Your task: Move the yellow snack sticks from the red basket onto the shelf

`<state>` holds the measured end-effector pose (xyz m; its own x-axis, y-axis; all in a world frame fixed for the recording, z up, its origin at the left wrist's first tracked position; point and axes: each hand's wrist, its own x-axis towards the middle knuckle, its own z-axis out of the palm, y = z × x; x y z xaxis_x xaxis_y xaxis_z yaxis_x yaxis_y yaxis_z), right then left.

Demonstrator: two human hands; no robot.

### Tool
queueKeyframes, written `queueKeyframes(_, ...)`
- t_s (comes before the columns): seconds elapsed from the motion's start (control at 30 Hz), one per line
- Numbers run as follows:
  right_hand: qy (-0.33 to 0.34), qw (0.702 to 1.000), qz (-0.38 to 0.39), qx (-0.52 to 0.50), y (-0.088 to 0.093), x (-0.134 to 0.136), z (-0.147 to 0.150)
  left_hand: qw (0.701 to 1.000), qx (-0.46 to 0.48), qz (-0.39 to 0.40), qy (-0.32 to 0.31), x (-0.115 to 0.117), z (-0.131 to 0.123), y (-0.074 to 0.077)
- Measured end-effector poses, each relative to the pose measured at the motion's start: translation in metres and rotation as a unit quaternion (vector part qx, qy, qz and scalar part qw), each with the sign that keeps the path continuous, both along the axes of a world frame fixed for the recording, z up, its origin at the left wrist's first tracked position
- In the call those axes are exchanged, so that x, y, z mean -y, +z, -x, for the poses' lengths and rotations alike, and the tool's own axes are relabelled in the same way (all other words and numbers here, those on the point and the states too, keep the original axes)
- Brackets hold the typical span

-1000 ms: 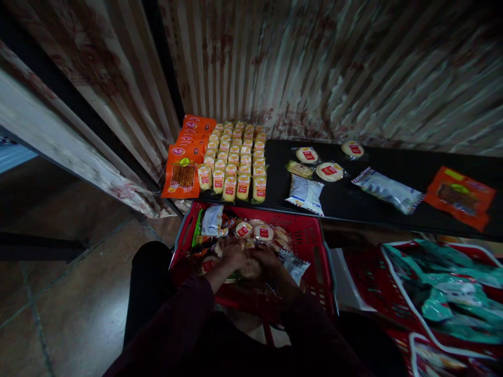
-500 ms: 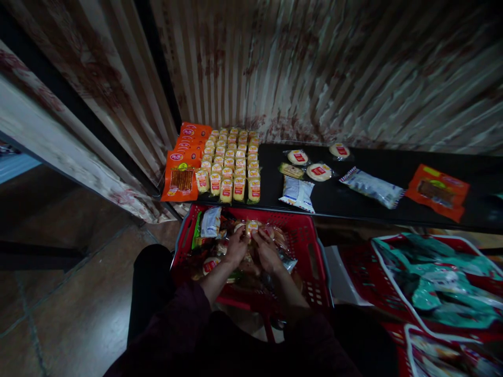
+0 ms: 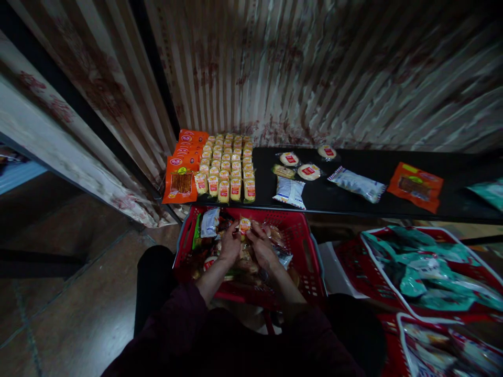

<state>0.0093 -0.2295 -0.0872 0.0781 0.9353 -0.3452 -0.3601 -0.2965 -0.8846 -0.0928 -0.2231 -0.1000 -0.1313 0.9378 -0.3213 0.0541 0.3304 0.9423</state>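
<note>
Between my two hands is a small wrapped cake (image 3: 244,226) with a yellow, white and red label. My left hand (image 3: 231,243) grips its left side, and my right hand (image 3: 260,245) has its fingers on the right side. Both hands are over a red basket (image 3: 302,246) that holds mixed packaged snacks, among them a blue-white packet (image 3: 209,222) at its left. On the black shelf (image 3: 263,178) beyond, similar wrapped cakes (image 3: 223,167) stand in tight rows. Orange snack packs (image 3: 181,178) line up to their left.
Farther right on the shelf lie round wrapped pastries (image 3: 309,172), a white-blue packet (image 3: 290,192), another long packet (image 3: 357,184) and an orange pack (image 3: 416,186). A second basket (image 3: 353,267) with teal packets (image 3: 428,267) stands on the right. A patterned curtain (image 3: 251,68) hangs behind the shelf.
Both hands have raised the cake slightly, and its label now shows more plainly between the fingers. The view has shifted a little, so the shelf's right-hand items sit farther left.
</note>
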Motion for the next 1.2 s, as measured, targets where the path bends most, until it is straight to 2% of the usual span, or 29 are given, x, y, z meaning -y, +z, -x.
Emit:
queueKeyframes(0.23,-0.014,1.0,-0.01,0.003,0.002,0.005,0.002,1.0,0.013,-0.008,0.015,0.005,0.007,0.0)
queueKeyframes(0.4,-0.018,1.0,-0.014,-0.015,-0.002,0.006,0.002,1.0,0.014,0.008,0.018,0.012,0.01,0.016)
queueKeyframes(0.53,-0.014,0.999,0.005,-0.046,-0.001,0.008,0.003,0.998,0.061,0.013,0.026,0.016,0.011,0.024)
queueKeyframes(0.7,-0.022,0.998,0.009,-0.062,-0.002,0.011,0.004,0.997,0.073,0.016,0.023,0.019,0.012,0.022)
queueKeyframes(0.93,-0.04,0.997,0.012,-0.072,-0.004,0.012,0.003,0.993,0.116,-0.001,-0.015,0.027,0.013,0.024)
queueKeyframes(1.2,-0.008,0.995,-0.02,-0.099,0.008,0.02,0.007,0.989,0.143,0.015,0.019,0.03,0.015,0.023)
